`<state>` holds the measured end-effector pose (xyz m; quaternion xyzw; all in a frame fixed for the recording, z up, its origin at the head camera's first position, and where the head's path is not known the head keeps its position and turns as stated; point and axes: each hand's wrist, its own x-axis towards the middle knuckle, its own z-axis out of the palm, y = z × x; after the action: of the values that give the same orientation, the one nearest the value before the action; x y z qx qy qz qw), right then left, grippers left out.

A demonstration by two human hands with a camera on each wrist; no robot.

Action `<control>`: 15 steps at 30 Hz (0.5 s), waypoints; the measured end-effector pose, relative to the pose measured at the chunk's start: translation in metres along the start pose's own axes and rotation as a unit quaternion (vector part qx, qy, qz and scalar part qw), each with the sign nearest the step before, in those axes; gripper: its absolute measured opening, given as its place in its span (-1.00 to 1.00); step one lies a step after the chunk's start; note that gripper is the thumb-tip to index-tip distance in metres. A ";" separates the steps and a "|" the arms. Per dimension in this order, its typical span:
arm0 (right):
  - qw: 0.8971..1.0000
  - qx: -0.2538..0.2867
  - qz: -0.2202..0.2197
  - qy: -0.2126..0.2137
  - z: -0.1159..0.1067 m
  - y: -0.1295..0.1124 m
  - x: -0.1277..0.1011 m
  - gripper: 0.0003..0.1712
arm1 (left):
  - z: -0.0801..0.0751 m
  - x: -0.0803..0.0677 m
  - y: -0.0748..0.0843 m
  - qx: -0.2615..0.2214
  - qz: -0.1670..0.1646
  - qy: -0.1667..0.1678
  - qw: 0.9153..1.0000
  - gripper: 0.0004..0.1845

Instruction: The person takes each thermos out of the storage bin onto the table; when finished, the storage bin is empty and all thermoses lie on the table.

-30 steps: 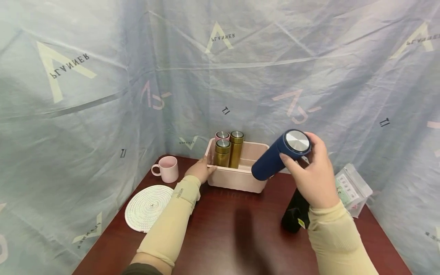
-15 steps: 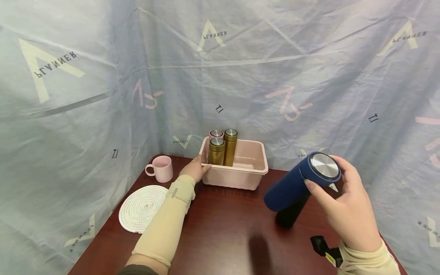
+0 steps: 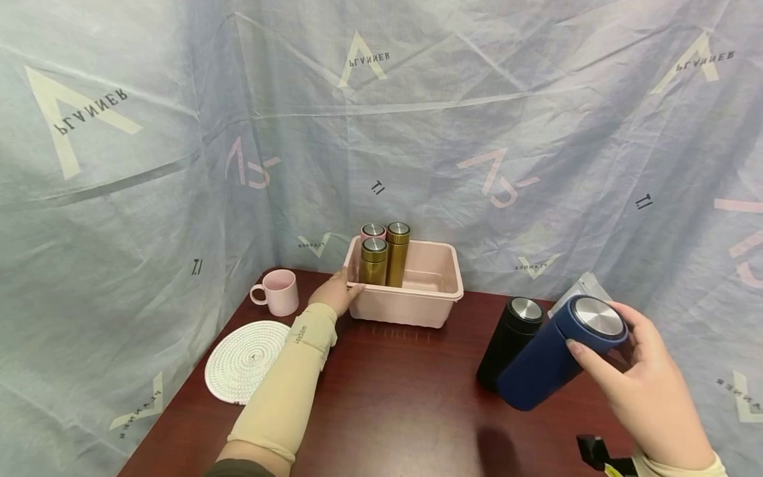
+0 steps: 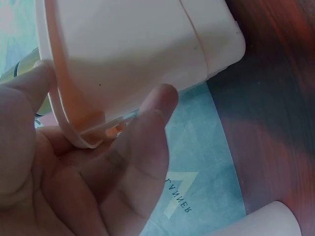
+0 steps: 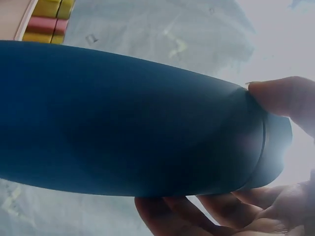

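Observation:
My right hand (image 3: 656, 384) grips a dark blue thermos (image 3: 551, 361) near its silver-topped lid and holds it tilted above the table's right side. In the right wrist view the blue thermos (image 5: 133, 123) fills the middle, thumb on one side and fingers on the other. My left hand (image 3: 330, 293) holds the left front corner of a pale pink bin (image 3: 405, 308), thumb over its rim, as the left wrist view shows. Inside the bin's left end stand a short gold thermos (image 3: 373, 265), a taller gold thermos (image 3: 398, 255) and a pink one (image 3: 373, 230), mostly hidden.
A black thermos (image 3: 507, 344) stands just behind the blue one, partly covered by it. Beyond them is a clear packet (image 3: 587, 286), mostly hidden. At the left are a pink mug (image 3: 281, 293) and a round white woven mat (image 3: 247, 361). A grey curtain (image 3: 417, 132) borders the table.
My right hand has carried the blue thermos from beside the bin, rightward and down toward the table's right side. My left hand stays on the bin's corner. The head view has shifted slightly.

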<state>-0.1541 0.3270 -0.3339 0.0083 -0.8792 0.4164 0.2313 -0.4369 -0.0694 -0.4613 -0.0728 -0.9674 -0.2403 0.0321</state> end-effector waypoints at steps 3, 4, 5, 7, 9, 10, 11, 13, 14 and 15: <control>1.000 -0.001 0.012 0.001 -0.003 0.014 0.005 -0.09 | 0.000 0.000 0.000 0.000 0.001 0.001 1.000 -0.10; 1.000 -0.001 0.019 0.001 -0.003 0.019 0.007 -0.07 | 0.000 0.000 0.000 -0.001 0.002 0.002 1.000 -0.10; 1.000 -0.002 0.025 0.005 -0.004 0.024 0.009 -0.07 | 0.000 0.000 0.000 -0.001 0.003 0.002 1.000 -0.10; 0.999 -0.013 0.043 0.010 -0.007 0.034 0.013 -0.03 | 0.001 0.001 -0.001 -0.001 0.004 0.003 1.000 -0.10; 0.998 -0.028 0.060 0.014 -0.008 0.043 0.018 0.00 | 0.001 0.001 -0.001 0.000 0.005 0.002 1.000 -0.10; 0.997 -0.038 0.069 0.016 -0.009 0.047 0.020 0.03 | 0.002 0.001 -0.001 0.001 0.006 0.002 1.000 -0.10; 0.996 -0.046 0.076 0.015 -0.009 0.051 0.023 0.04 | 0.002 0.002 -0.001 0.003 0.006 0.001 1.000 -0.10; 0.995 -0.058 0.086 0.010 -0.008 0.061 0.028 0.06 | 0.002 0.002 -0.001 0.007 0.005 0.000 1.000 -0.09; 0.994 -0.062 0.088 0.007 -0.007 0.066 0.030 0.07 | 0.002 0.002 -0.001 0.009 0.004 -0.001 1.000 -0.09; 0.994 -0.067 0.090 0.006 -0.006 0.072 0.033 0.07 | 0.002 0.002 -0.002 0.011 0.004 -0.001 1.000 -0.09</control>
<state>-0.1961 0.3841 -0.3691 -0.0886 -0.9008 0.3759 0.1986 -0.4395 -0.0696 -0.4636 -0.0763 -0.9697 -0.2295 0.0333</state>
